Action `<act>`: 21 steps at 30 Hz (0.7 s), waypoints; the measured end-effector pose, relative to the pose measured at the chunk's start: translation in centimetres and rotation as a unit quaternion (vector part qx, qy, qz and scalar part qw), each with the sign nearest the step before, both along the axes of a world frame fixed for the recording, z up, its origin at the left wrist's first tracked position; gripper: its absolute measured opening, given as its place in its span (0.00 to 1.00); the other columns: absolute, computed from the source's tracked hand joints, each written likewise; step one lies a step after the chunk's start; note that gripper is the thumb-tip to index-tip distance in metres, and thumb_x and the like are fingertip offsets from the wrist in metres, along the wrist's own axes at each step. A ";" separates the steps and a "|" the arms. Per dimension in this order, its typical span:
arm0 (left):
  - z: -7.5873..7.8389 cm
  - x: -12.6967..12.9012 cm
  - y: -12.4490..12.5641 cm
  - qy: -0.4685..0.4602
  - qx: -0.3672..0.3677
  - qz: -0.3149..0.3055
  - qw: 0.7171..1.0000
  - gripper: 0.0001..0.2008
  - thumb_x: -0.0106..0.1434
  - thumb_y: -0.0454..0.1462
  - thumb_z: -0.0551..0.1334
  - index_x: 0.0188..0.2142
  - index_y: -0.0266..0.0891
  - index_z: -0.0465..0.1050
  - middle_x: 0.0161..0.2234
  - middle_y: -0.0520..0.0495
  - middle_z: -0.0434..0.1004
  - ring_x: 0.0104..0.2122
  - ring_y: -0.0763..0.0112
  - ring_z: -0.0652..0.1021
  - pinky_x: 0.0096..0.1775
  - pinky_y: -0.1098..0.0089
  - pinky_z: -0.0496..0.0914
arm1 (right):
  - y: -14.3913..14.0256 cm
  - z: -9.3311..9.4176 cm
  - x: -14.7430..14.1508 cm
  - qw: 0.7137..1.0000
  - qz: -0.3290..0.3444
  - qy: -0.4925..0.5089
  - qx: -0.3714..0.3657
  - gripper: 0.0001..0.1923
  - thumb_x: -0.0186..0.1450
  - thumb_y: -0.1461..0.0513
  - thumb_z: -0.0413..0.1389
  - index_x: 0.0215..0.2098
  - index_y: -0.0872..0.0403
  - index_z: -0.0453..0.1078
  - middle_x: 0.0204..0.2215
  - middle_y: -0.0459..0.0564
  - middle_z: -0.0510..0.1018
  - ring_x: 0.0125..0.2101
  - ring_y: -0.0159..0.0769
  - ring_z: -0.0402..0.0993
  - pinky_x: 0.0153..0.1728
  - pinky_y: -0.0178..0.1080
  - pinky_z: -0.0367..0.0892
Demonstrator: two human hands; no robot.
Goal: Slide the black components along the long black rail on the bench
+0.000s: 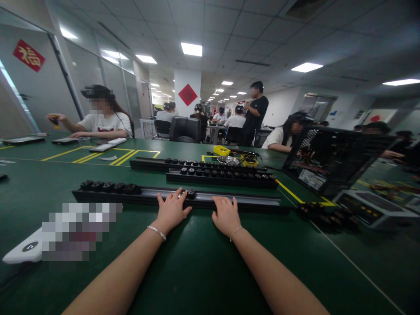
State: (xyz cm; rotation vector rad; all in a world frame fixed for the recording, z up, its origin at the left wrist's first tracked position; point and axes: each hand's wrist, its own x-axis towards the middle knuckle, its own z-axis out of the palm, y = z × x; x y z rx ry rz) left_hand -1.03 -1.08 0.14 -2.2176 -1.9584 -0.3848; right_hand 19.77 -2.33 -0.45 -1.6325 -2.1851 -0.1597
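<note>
Green worktop [203, 262] marked with yellow tape lines [98, 155]. Two further black rails [223, 178] loaded with small black caps, lying parallel beyond the near one. Yellow bin [221, 150] behind them, beside a round metal dish [228, 160]. Open computer case [328, 159] tilted at right, white box [374, 208] below it. White device [22, 251] at near left, partly pixelated. Seated person in white shirt [105, 122] at far left; standing person in black shirt [256, 111] in background. Red diamond sign [187, 94] on pillar
</note>
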 end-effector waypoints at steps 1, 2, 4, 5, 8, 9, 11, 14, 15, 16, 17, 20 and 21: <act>0.0 0.0 0.0 0.001 -0.001 0.001 1.000 0.30 0.60 0.52 0.51 0.61 0.49 0.57 0.63 0.43 0.56 0.56 0.47 0.64 0.55 0.33 0.45 | 0.0 0.1 -0.6 1.000 0.001 0.000 -0.008 0.26 0.60 0.62 0.48 0.57 0.50 0.60 0.54 0.54 0.69 0.54 0.42 0.59 0.59 0.57 0.35; 0.0 0.0 0.0 0.001 -0.002 0.003 1.000 0.30 0.60 0.52 0.51 0.61 0.49 0.56 0.63 0.43 0.56 0.56 0.46 0.64 0.55 0.32 0.44 | 0.1 0.3 -1.2 1.000 0.004 0.000 -0.015 0.26 0.60 0.62 0.48 0.58 0.49 0.59 0.53 0.54 0.70 0.54 0.43 0.59 0.59 0.59 0.34; 0.0 0.0 0.1 -0.002 -0.003 0.005 1.000 0.30 0.60 0.51 0.51 0.61 0.49 0.56 0.63 0.43 0.56 0.56 0.47 0.64 0.55 0.33 0.44 | 0.1 0.5 -2.4 1.000 0.008 0.001 -0.022 0.27 0.60 0.62 0.48 0.59 0.47 0.58 0.52 0.53 0.71 0.53 0.44 0.59 0.57 0.63 0.32; 0.1 0.0 0.1 -0.004 -0.003 0.005 1.000 0.30 0.60 0.51 0.51 0.61 0.49 0.57 0.63 0.43 0.56 0.56 0.48 0.64 0.55 0.33 0.44 | 0.2 0.6 -2.9 1.000 0.015 -0.001 -0.028 0.27 0.61 0.62 0.47 0.59 0.46 0.58 0.51 0.53 0.71 0.52 0.44 0.60 0.57 0.64 0.33; 0.1 0.0 0.0 -0.009 0.001 0.004 1.000 0.28 0.60 0.51 0.52 0.60 0.51 0.57 0.62 0.44 0.57 0.56 0.48 0.64 0.55 0.33 0.45 | 0.3 0.8 -4.1 0.999 0.030 -0.010 -0.037 0.26 0.61 0.62 0.47 0.58 0.42 0.59 0.50 0.51 0.71 0.52 0.45 0.60 0.55 0.66 0.34; 0.1 0.0 0.1 -0.010 0.001 0.003 1.000 0.28 0.60 0.51 0.52 0.60 0.52 0.58 0.62 0.45 0.57 0.56 0.49 0.64 0.55 0.33 0.45 | 0.3 0.9 -4.3 0.999 0.032 -0.011 -0.038 0.25 0.61 0.62 0.47 0.57 0.42 0.59 0.50 0.50 0.71 0.52 0.44 0.61 0.56 0.65 0.34; 0.1 0.0 0.1 -0.012 -0.001 0.003 1.000 0.28 0.60 0.50 0.52 0.60 0.52 0.58 0.62 0.45 0.57 0.56 0.49 0.64 0.55 0.33 0.45 | 0.4 0.9 -4.4 0.999 0.036 -0.009 -0.036 0.25 0.61 0.62 0.47 0.56 0.42 0.61 0.50 0.50 0.72 0.51 0.43 0.61 0.57 0.63 0.35; 0.2 0.0 0.1 -0.014 -0.007 0.002 1.000 0.28 0.59 0.49 0.53 0.60 0.52 0.58 0.62 0.45 0.57 0.55 0.49 0.65 0.54 0.31 0.45 | 0.5 0.9 -4.1 0.998 0.045 -0.005 -0.038 0.24 0.61 0.62 0.47 0.56 0.42 0.61 0.48 0.48 0.72 0.50 0.41 0.62 0.58 0.58 0.37; 0.3 0.0 0.2 -0.014 -0.008 0.002 1.000 0.28 0.59 0.49 0.53 0.60 0.53 0.58 0.62 0.45 0.57 0.55 0.48 0.65 0.54 0.31 0.45 | 0.6 1.0 -3.9 0.998 0.046 -0.008 -0.040 0.24 0.61 0.62 0.47 0.56 0.41 0.61 0.48 0.48 0.72 0.50 0.40 0.63 0.58 0.57 0.37; 0.3 0.0 0.2 -0.014 -0.009 0.003 1.000 0.28 0.59 0.49 0.53 0.59 0.53 0.58 0.62 0.45 0.57 0.55 0.48 0.65 0.53 0.31 0.45 | 0.6 1.0 -3.9 0.998 0.046 -0.011 -0.043 0.24 0.62 0.62 0.47 0.56 0.41 0.61 0.48 0.48 0.73 0.50 0.40 0.63 0.58 0.57 0.37; 0.3 0.0 0.2 -0.015 -0.009 0.003 1.000 0.28 0.59 0.48 0.53 0.59 0.53 0.58 0.62 0.45 0.57 0.55 0.48 0.65 0.53 0.31 0.44 | 0.6 1.0 -3.8 0.998 0.045 -0.016 -0.047 0.24 0.62 0.62 0.47 0.56 0.41 0.61 0.47 0.48 0.73 0.49 0.40 0.63 0.58 0.56 0.37; 0.2 0.0 0.1 -0.015 -0.010 0.002 1.000 0.29 0.58 0.48 0.54 0.60 0.53 0.57 0.62 0.45 0.57 0.56 0.48 0.64 0.54 0.31 0.44 | 0.7 1.0 -3.8 0.997 0.045 -0.023 -0.051 0.24 0.62 0.61 0.47 0.57 0.41 0.60 0.47 0.48 0.73 0.49 0.40 0.63 0.58 0.54 0.38; 0.1 0.0 0.1 -0.014 -0.008 0.002 1.000 0.29 0.58 0.48 0.54 0.60 0.53 0.57 0.62 0.45 0.57 0.56 0.48 0.64 0.54 0.31 0.44 | 0.6 1.1 -3.8 0.997 0.045 -0.024 -0.049 0.24 0.62 0.61 0.47 0.57 0.41 0.60 0.47 0.48 0.73 0.49 0.40 0.63 0.58 0.54 0.38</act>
